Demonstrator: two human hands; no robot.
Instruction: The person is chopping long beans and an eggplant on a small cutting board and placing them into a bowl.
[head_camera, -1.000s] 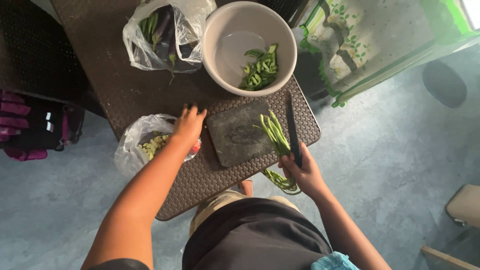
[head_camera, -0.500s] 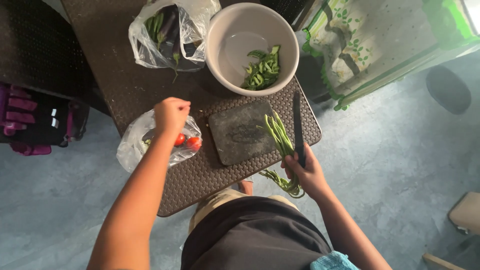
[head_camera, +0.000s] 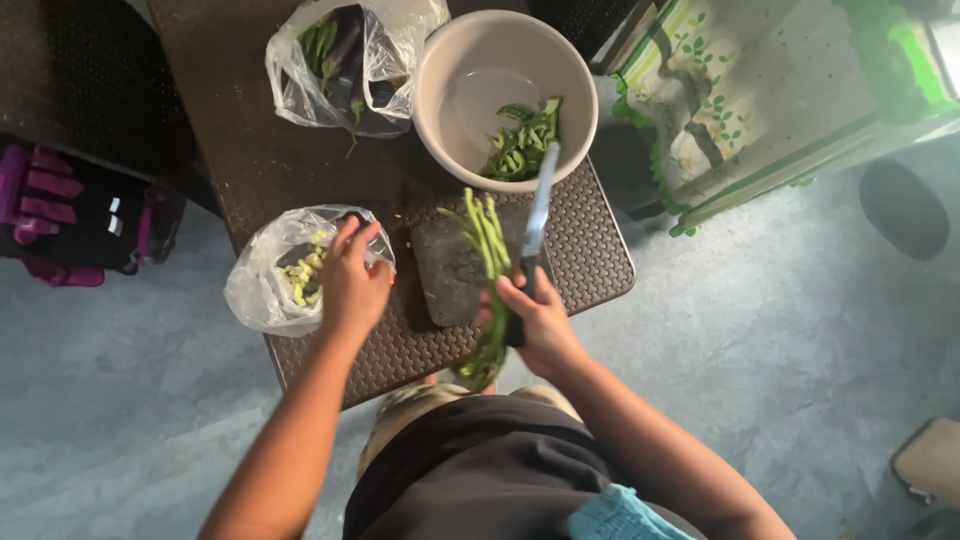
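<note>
My right hand (head_camera: 536, 322) grips a knife (head_camera: 538, 210) together with a bunch of long green beans (head_camera: 487, 240). The blade points up toward the bowl and the beans lie over the dark cutting board (head_camera: 455, 270). My left hand (head_camera: 352, 282) hovers with fingers spread over the near edge of a clear plastic bag (head_camera: 270, 285) that holds pale vegetable pieces. It holds nothing. A beige bowl (head_camera: 505, 55) behind the board contains cut green bean pieces (head_camera: 522, 140).
Everything rests on a small brown woven-pattern table (head_camera: 590, 250). A second clear bag with eggplants and greens (head_camera: 345, 60) lies at the back left. A pink and black bag (head_camera: 70, 215) sits on the floor left; a patterned cloth (head_camera: 740, 90) hangs right.
My right hand moved left, bringing the knife and beans over the middle of the cutting board. My left hand dropped from a raised fist to an open hand beside the near bag.
</note>
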